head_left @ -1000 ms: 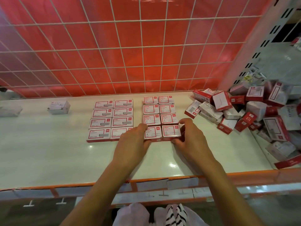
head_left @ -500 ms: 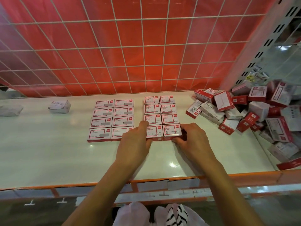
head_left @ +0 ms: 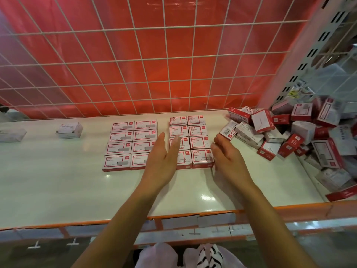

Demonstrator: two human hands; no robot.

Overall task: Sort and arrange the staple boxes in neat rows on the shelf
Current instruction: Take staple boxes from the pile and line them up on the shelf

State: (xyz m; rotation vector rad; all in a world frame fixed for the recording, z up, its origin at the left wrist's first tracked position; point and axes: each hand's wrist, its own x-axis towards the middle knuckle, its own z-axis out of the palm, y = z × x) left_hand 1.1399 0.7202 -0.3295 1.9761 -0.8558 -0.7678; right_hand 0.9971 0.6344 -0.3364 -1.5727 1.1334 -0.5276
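A: Quick, where are the sorted boxes?

B: Mid-frame on the glossy white shelf [head_left: 58, 186] w/ the orange front edge. There's a left block of red-and-white staple boxes [head_left: 131, 146], 2 columns by 4 rows, lids up, boxes touching. Just beside it, across a narrow gap, is a right block of smaller red-and-white boxes [head_left: 199, 140], also 2 by 4.

A: And the unsorted ones?

B: At the right of the frame there's a loose heap of red-and-white boxes [head_left: 289, 136], tumbled at all angles, some on edge, piled vs. the shelf's right end. The nearest one sits just past the right fingertips.

A: Hands?

B: Both flat, fingers straight and close together, gripping nothing. The left hand [head_left: 164, 161] is lower centre, palm turned right, over the gap btw the blocks. Its fingertips cover part of the right block's left column. Can't tell if it touches the boxes. The right hand [head_left: 229, 157] is just right of the right block, palm facing left, beside the front-right box. Contact is unclear there too.

A: Anything else?

B: A small white box [head_left: 69, 130] sits alone centre-left, well apart from the blocks. A pale box [head_left: 11, 134] at the far-left edge is blurred. Upper frame: a white wire grid [head_left: 166, 58] in front of a red sheet [head_left: 150, 74].
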